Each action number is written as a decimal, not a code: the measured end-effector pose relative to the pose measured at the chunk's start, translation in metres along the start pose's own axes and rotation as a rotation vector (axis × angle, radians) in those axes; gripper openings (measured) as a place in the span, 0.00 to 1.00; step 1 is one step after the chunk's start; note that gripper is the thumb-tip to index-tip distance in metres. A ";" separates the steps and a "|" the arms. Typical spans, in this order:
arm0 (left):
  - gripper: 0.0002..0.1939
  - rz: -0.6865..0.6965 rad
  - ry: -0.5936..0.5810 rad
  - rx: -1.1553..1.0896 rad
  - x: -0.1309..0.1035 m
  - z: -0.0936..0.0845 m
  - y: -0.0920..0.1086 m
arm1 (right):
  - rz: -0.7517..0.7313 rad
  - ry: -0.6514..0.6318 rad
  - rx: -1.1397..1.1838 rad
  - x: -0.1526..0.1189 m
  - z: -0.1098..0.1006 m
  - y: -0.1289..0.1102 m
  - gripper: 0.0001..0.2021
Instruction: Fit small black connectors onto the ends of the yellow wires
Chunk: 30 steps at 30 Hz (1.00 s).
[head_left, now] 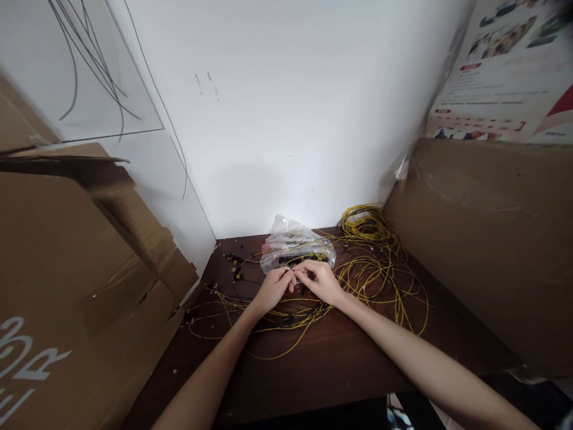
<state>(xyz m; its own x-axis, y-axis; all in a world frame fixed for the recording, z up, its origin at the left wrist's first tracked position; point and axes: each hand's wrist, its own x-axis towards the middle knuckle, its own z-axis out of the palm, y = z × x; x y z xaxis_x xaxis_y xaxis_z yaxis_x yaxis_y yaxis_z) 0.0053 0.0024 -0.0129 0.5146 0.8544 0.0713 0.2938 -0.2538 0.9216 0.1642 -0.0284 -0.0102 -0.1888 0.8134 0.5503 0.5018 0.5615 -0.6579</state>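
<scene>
Near the middle of the dark brown table, my left hand [274, 290] and my right hand [321, 282] meet with closed, pinching fingertips. Something small and pale shows between them, too small to name. Right behind the hands lies a clear plastic bag [286, 233] with black and yellow small parts partly visible through it. Thin yellow cables [308, 315] run under and around both hands, loosely tangled. Several small black and yellow pieces [236, 270] lie to the left of the bag.
A coil of yellow cable [364, 222] rests at the back right, with looser loops before it. Cardboard boxes stand left [54, 251] and right [474, 239]. A white wall [286, 119] closes the back. Thin dark wires [96, 65] hang at upper left.
</scene>
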 end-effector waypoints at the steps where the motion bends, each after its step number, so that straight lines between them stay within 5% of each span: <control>1: 0.16 0.001 0.000 -0.002 0.000 0.000 0.000 | 0.004 -0.007 0.007 0.000 0.000 0.000 0.08; 12: 0.16 -0.001 0.000 -0.003 -0.002 -0.001 0.001 | 0.024 -0.071 0.044 0.002 -0.001 -0.002 0.09; 30: 0.15 -0.025 -0.066 -0.101 -0.002 -0.002 0.006 | -0.035 0.021 -0.049 -0.003 0.001 -0.004 0.08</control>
<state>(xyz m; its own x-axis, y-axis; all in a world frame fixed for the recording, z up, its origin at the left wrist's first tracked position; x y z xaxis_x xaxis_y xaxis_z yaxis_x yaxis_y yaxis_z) 0.0041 0.0004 -0.0066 0.5614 0.8271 0.0257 0.2260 -0.1831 0.9568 0.1617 -0.0325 -0.0101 -0.1894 0.7897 0.5834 0.5365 0.5809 -0.6121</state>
